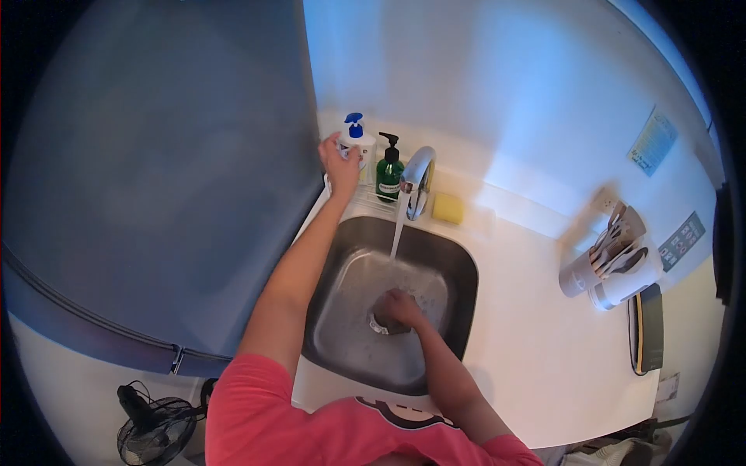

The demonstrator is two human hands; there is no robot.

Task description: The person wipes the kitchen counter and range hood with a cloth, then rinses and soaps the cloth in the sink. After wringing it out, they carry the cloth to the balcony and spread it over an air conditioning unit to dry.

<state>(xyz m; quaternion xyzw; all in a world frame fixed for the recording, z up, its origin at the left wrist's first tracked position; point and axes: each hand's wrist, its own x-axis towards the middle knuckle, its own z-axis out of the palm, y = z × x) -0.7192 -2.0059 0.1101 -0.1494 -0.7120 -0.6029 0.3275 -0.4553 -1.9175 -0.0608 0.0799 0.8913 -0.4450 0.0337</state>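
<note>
At the back left corner of the sink, my left hand (342,165) is curled against a white pump bottle (367,151) with a blue pump head, its fingers and thumb around the near side. A green bottle (388,177) with a black pump stands just to its right. Down in the steel sink (326,342), my right hand (399,307) is bent over the drain (378,326), fingers closed; what they hold, if anything, is hidden. Water (399,229) runs from the chrome faucet (420,175) into the basin, behind my right hand.
A yellow sponge (447,208) lies right of the faucet. On the white counter (528,334), two containers (579,276) stand by the wall, with utensils (619,241) in them. A large grey panel (163,171) rises close on the left. A black fan (159,427) is low at left.
</note>
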